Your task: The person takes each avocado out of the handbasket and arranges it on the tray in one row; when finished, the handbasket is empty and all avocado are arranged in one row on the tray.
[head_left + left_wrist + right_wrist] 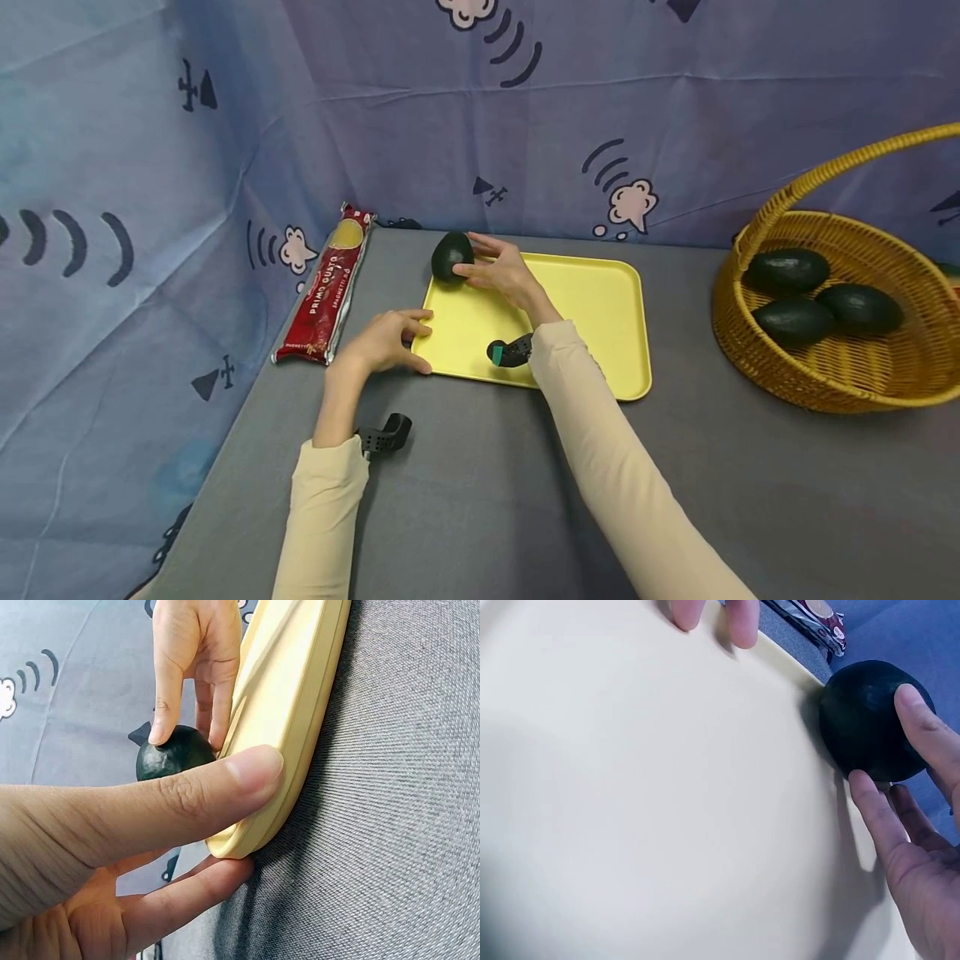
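A dark green avocado (452, 257) is at the far left corner of the yellow tray (585, 317). My right hand (506, 275) holds the avocado between thumb and fingers, as the right wrist view also shows the avocado (874, 720) between them. At the tray's near left corner is my left hand (384, 340), its thumb along the near edge and its fingers at the left side. The left wrist view shows that thumb (225, 784) and a finger on either side of the tray's corner (232, 840). Whether the avocado's underside touches the tray is hard to tell.
A red spaghetti packet (326, 287) lies left of the tray along the fabric backdrop. To the right stands a wicker basket (750, 358) with a tall handle, holding three avocados (793, 322). Grey cloth (465, 483) covers the table.
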Available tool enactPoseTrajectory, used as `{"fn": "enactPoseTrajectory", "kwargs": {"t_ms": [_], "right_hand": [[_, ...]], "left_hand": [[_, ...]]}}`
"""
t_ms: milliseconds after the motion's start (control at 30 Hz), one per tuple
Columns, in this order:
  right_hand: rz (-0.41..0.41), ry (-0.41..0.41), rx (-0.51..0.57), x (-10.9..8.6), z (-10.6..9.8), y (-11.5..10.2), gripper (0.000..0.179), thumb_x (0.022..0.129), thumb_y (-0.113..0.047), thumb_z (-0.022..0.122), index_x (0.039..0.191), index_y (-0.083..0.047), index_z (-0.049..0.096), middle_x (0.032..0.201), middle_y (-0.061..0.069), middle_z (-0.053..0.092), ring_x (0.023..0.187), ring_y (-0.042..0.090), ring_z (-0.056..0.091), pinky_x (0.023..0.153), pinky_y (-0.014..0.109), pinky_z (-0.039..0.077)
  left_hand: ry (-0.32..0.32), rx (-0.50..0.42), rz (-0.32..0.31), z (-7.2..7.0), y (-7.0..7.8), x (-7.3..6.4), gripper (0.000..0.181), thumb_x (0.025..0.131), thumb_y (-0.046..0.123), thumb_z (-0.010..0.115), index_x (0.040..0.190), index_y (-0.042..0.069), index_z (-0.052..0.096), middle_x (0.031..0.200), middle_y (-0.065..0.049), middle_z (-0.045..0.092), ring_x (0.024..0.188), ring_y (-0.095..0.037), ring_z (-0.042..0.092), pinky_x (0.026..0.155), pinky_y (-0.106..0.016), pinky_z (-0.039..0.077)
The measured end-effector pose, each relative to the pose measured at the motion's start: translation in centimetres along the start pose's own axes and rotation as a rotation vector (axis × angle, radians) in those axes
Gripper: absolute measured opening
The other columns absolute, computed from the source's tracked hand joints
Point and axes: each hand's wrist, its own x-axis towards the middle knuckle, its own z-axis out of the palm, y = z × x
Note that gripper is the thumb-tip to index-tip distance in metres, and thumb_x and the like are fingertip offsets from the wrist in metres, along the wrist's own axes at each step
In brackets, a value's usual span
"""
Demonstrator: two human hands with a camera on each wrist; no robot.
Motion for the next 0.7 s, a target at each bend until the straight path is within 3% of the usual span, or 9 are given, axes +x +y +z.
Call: {"fn": "enactPoseTrajectory", "kwargs": {"t_ms": [133,400,700], "right_hand": [[0.012,0.013,-0.015,0.01,-0.13,-0.08,0.071,0.083,0.000,0.071,0.146,-0.013,0.041,0.145,0.016,0.041,0.125,0.030,0.050,0.093,0.040,0.050],[0.006,0.007,-0.008,-0.24,-0.61,0.00,0.067,0.085,0.000,0.069,0.146,-0.012,0.043,0.144,0.017,0.041,0.121,0.033,0.052,0.093,0.041,0.050],[0.001,-0.005,-0.015,-0.12,0.07,0.18,0.065,0.087,-0.003,0.069,0.145,-0.010,0.042,0.139,0.019,0.046,0.118,0.034,0.055,0.092,0.039,0.050]], "left_hand": [[-0.004,0.001,0.002,-0.08,0.05,-0.06,0.060,0.074,0.014,0.083,0.125,-0.006,0.060,0.146,-0.011,0.045,0.136,-0.032,0.036,0.111,-0.046,0.028],[-0.010,0.001,-0.011,-0.13,0.10,-0.15,0.059,0.075,0.014,0.083,0.126,-0.006,0.060,0.146,-0.010,0.044,0.134,-0.030,0.039,0.110,-0.045,0.031],[-0.008,-0.016,-0.020,-0.06,-0.09,0.03,0.060,0.073,0.013,0.084,0.126,-0.005,0.060,0.147,-0.008,0.044,0.137,-0.029,0.034,0.113,-0.044,0.026]]}}
